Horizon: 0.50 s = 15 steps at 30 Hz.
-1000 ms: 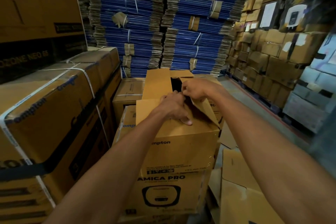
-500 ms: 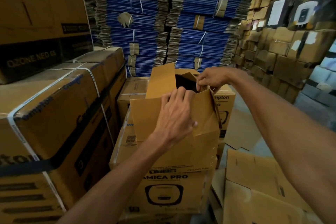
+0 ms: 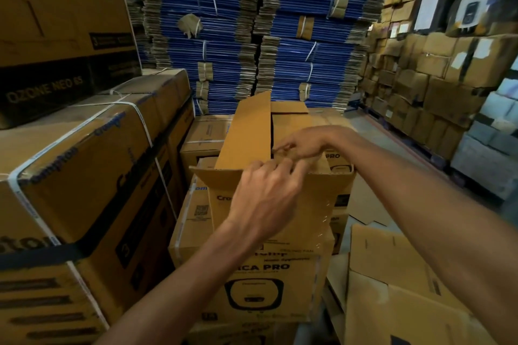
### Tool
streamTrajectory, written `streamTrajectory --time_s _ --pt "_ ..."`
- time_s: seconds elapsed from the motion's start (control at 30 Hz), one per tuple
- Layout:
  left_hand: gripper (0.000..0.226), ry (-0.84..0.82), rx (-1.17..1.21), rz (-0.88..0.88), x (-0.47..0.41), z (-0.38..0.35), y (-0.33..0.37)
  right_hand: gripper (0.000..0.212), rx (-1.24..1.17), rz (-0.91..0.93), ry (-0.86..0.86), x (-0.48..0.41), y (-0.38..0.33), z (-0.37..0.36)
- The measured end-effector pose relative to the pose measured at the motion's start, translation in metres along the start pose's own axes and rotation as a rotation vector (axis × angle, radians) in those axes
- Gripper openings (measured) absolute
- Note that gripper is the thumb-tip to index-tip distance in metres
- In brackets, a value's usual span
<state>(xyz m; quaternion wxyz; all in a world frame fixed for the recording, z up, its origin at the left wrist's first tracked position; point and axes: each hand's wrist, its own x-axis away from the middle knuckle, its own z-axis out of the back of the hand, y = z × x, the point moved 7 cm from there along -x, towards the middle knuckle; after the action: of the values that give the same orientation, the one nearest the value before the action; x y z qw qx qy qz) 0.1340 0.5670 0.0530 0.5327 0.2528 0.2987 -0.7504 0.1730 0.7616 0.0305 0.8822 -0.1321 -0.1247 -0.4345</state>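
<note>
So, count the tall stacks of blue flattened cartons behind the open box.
2: the left stack rises behind the open box, and the right stack stands beside it. Others may be hidden at the edges.

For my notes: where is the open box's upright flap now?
In the head view the upright flap stands at centre, just beyond the left hand and left of the right hand.

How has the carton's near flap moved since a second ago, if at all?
Yes. The near flap lay folded inward over the carton opening; now it is swung up, judged against the carton's printed front, with the left hand gripping its top edge.
</note>
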Motion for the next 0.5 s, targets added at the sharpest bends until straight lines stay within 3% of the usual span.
streamTrajectory --time_s 0.13,0.23,0.3,0.4,0.5 --pt "0.024 -0.205 -0.017 -0.044 0.013 0.005 -0.008 0.071 0.106 0.050 -0.082 0.003 -0.016 -0.025" --pt "0.067 -0.441 0.069 -0.008 0.022 0.005 -0.004 0.104 0.006 0.084 -0.082 0.018 -0.028 -0.029" --pt "0.078 -0.595 0.256 0.071 0.031 0.006 -0.003 0.102 -0.020 0.117 -0.119 0.028 -0.033 -0.036" --pt "0.052 -0.722 0.547 0.170 0.039 -0.001 -0.008 0.104 0.015 0.120 -0.158 0.037 -0.030 -0.052" --pt "0.035 -0.772 0.633 0.265 0.040 -0.022 -0.025 0.112 -0.077 0.100 -0.073 0.042 -0.022 -0.059"
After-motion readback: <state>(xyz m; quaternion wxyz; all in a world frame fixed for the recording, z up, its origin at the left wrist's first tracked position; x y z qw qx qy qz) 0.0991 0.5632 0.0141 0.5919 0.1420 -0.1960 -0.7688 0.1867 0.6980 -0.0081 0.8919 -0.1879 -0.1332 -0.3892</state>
